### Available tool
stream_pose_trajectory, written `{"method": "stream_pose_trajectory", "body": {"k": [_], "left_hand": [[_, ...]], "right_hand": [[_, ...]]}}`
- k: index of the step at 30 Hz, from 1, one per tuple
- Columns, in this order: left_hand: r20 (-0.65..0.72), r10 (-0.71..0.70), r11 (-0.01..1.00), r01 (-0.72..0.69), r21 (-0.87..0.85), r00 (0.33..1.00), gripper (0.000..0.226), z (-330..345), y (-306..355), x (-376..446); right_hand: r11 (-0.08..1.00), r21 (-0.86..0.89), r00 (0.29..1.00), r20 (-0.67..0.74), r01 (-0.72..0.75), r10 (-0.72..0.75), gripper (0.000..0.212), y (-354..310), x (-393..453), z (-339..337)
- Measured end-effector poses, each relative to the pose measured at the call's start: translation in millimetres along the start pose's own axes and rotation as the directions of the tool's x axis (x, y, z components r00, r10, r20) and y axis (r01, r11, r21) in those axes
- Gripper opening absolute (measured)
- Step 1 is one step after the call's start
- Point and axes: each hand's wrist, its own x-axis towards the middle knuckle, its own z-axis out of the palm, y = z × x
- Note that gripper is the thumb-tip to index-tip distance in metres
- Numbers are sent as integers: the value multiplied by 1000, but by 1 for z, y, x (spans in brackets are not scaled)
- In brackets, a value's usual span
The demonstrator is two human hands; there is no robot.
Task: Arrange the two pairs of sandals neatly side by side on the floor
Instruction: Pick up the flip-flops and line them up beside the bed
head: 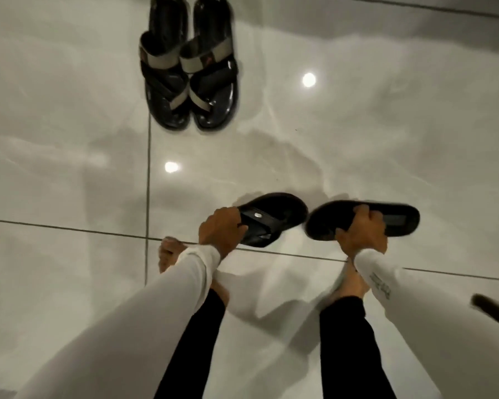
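Note:
A pair of dark sandals with grey straps (189, 73) stands side by side on the glossy floor at the top of the view, toes toward me. Lower down, my left hand (221, 228) grips a black sandal with a small metal stud (274, 217) by its strap end. My right hand (362, 231) holds a second black sandal (398, 220) across its middle; that one lies sideways and looks blurred. The two black sandals are slightly apart, toe ends nearly meeting. I cannot tell whether they touch the floor.
The floor is pale glossy tile (357, 125) with dark grout lines and two bright light reflections. My bare feet (167, 254) and black trouser legs stand just behind the hands. A dark object (493, 312) pokes in at the right edge.

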Motion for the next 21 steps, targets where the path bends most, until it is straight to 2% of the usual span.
{"method": "stream_pose_trajectory", "body": {"k": [2, 3, 4, 6, 8, 9, 11, 12, 14, 15, 17, 19, 21], "left_hand": [[31, -24, 995, 27, -97, 999, 35, 29, 20, 1], [53, -65, 974, 75, -215, 996, 36, 43, 29, 4], [87, -132, 912, 156, -380, 987, 39, 54, 38, 7], [199, -255, 637, 319, -702, 946, 43, 69, 56, 12], [256, -336, 358, 375, -855, 906, 42, 74, 72, 15], [264, -365, 269, 372, -888, 893, 40, 75, 78, 17], [261, -383, 194, 353, -915, 886, 37, 70, 88, 18], [254, -383, 194, 346, -918, 888, 36, 64, 91, 19], [208, -390, 275, 329, -903, 897, 34, 49, 98, 16], [160, -389, 353, 308, -884, 907, 34, 40, 102, 14], [19, -351, 573, 230, -786, 936, 32, 23, 111, 10], [-126, -240, 819, 131, -559, 963, 30, 9, 121, 2], [-193, -116, 974, 75, -212, 974, 27, -5, 138, -11]], "right_hand": [[998, 50, 999, 41, -26, 24, 65, 29, 8, 5], [996, 83, 998, 57, -19, 15, 62, 39, 13, 8], [992, 124, 998, 67, -11, 3, 59, 45, 16, 12], [961, 276, 997, 79, -20, -2, 56, 48, 18, 18], [902, 429, 998, 57, -47, 25, 53, 45, 18, 24], [870, 489, 998, 28, -57, 50, 50, 43, 19, 25], [815, 577, 995, -32, -59, 95, 44, 39, 21, 25], [805, 591, 994, -49, -53, 101, 43, 36, 22, 23], [811, 583, 995, -49, -40, 84, 48, 35, 21, 13], [826, 563, 997, -36, -39, 72, 52, 37, 20, 5], [868, 494, 999, -5, -39, 48, 60, 43, 16, -13], [901, 434, 1000, 13, -13, 8, 68, 54, 15, -37], [937, 348, 999, 12, 24, -30, 67, 67, 17, -65]]}}
